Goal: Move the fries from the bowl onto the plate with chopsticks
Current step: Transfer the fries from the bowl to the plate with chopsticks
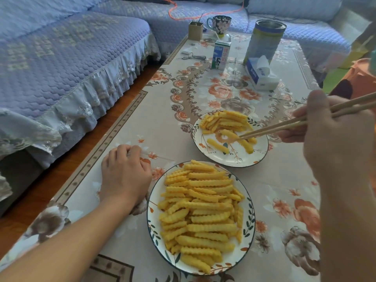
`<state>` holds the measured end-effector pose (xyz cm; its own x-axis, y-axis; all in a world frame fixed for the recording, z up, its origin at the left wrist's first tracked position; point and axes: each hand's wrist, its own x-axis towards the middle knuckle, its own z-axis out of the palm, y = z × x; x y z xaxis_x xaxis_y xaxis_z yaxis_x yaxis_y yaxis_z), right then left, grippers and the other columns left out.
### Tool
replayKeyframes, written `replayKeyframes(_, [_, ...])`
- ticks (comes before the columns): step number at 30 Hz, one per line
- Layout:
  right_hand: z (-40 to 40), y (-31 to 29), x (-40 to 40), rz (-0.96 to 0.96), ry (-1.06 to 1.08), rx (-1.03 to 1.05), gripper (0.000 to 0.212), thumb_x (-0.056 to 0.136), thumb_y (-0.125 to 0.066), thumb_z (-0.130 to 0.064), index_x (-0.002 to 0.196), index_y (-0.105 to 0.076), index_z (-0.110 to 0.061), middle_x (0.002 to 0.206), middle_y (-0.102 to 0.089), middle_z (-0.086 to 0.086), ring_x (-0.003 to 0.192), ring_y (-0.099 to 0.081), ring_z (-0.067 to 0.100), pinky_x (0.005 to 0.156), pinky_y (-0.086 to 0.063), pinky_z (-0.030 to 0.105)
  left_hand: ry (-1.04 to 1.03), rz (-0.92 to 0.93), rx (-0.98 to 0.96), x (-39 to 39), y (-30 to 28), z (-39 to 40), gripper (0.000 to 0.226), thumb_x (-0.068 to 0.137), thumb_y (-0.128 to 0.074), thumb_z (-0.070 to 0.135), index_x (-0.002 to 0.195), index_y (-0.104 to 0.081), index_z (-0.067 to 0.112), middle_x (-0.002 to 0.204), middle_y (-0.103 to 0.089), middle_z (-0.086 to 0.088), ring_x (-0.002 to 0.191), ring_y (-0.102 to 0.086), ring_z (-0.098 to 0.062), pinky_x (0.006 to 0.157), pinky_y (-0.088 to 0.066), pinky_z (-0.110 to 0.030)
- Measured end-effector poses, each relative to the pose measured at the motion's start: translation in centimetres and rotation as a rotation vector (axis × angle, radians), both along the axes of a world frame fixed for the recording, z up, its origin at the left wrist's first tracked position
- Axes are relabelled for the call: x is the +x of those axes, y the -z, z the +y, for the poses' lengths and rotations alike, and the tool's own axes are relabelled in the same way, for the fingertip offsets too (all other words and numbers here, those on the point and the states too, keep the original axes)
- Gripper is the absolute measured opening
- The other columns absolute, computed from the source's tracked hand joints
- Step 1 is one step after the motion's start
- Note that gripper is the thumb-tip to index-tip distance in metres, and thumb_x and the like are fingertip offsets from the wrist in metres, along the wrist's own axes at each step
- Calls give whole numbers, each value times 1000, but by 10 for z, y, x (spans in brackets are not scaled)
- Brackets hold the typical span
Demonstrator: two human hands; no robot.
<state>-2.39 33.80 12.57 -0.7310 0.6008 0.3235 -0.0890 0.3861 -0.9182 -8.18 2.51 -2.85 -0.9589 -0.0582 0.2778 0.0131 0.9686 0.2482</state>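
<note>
A white floral bowl (150,210) near me is heaped with crinkle-cut fries (201,212). Beyond it a matching plate (242,159) holds a smaller pile of fries (225,121) along its far side and three loose ones nearer. My right hand (317,127) grips wooden chopsticks (284,123) whose tips meet a long fry (230,134) lying over the plate's middle. Whether that fry is lifted or resting I cannot tell. My left hand (126,174) rests on the tablecloth just left of the bowl, fingers curled, holding nothing.
Farther along the flowered tablecloth (284,190) stand a milk carton (220,54), a tall tin (264,40), a tissue pack (261,73), a mug (219,24) and a small brown box (195,30). A blue-covered sofa (61,64) runs along the left and back.
</note>
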Motion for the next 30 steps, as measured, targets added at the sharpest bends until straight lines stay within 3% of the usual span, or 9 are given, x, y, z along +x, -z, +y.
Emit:
replayKeyframes(5, [0,-16,8,-40,-245,-147,44,106,-52,-32,70,-62,-10,51,-65,11,44,-67,30,46,-60,38,1,0,1,1,-1,1,23,87,-58,17,109,-64,12,115,-59,-14,108,-51,-35,96,-42,-52])
replayKeyframes(9, [-13,-21,16,-129,-439,-136,43,92,-56,-37,73,-64,1,53,-63,17,45,-65,35,46,-60,42,-1,3,2,1,-2,0,29,88,-50,22,111,-64,12,116,-59,-14,108,-52,-35,96,-43,-51])
replayKeyframes(13, [-17,-19,15,-220,-520,-61,42,86,-61,-40,70,-68,-1,55,-64,20,46,-66,35,48,-60,41,5,9,13,3,-4,2,41,84,-40,28,112,-65,12,115,-60,-14,107,-53,-35,94,-44,-51])
replayKeyframes(17, [-7,-15,10,-120,-390,-119,36,99,-60,-26,75,-68,-2,60,-66,21,47,-66,32,48,-60,36,2,6,13,2,-4,2,33,86,-47,23,112,-65,12,115,-60,-15,107,-53,-36,94,-44,-52])
replayKeyframes(20, [2,-1,-1,-69,-227,-100,35,104,-57,-29,79,-69,-8,63,-71,13,52,-71,29,52,-62,34,5,-4,3,2,-2,1,28,87,-54,18,112,-64,12,115,-60,-15,107,-52,-35,95,-44,-52])
replayKeyframes(27, [-3,29,-17,-149,-204,-26,33,102,-61,-34,82,-72,-11,60,-71,10,56,-74,28,63,-63,42,5,-5,-8,2,-2,1,28,88,-52,19,112,-64,12,115,-60,-15,107,-52,-35,95,-44,-52])
replayKeyframes(30, [-5,32,-18,-153,-190,7,36,103,-58,-34,81,-71,-10,61,-71,13,55,-73,27,60,-64,40,5,-8,-8,1,-2,0,26,88,-56,18,112,-64,12,116,-59,-15,108,-52,-35,95,-44,-52])
